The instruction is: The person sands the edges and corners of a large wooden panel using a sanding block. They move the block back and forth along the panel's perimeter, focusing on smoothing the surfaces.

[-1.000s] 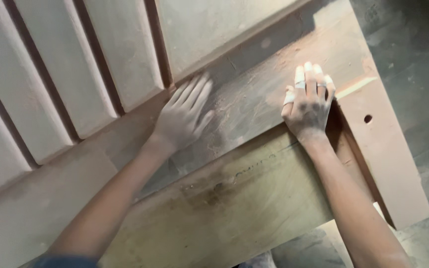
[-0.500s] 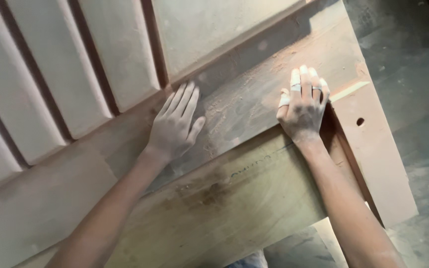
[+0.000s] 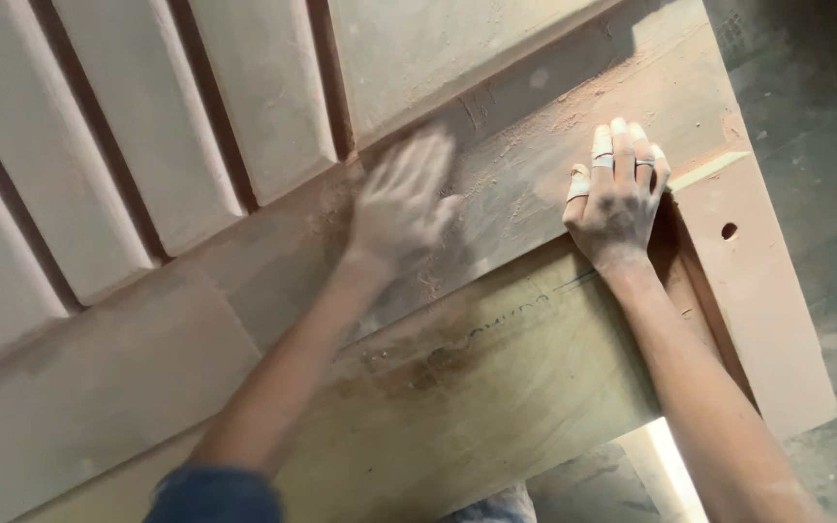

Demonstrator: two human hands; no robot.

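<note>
A large wooden door panel (image 3: 196,291) with raised vertical slats lies flat, coated in reddish sawdust. My left hand (image 3: 401,203), blurred by motion, is flat and open on the dusty bottom rail (image 3: 525,126), fingers spread, holding nothing. My right hand (image 3: 617,194), with white tape on several fingers, rests flat on the same rail near the door's right corner, fingers together and pointing away from me. Both hands are dusty.
A plywood board (image 3: 477,387) lies under the door's near edge. A side stile (image 3: 758,281) with a round hole sticks out at the right. Grey concrete floor (image 3: 825,116) lies beyond the right edge. A bright gap shows below the board.
My left hand has swept right and upward along the dusty rail and is now blurred. My right hand has stayed in place near the corner.
</note>
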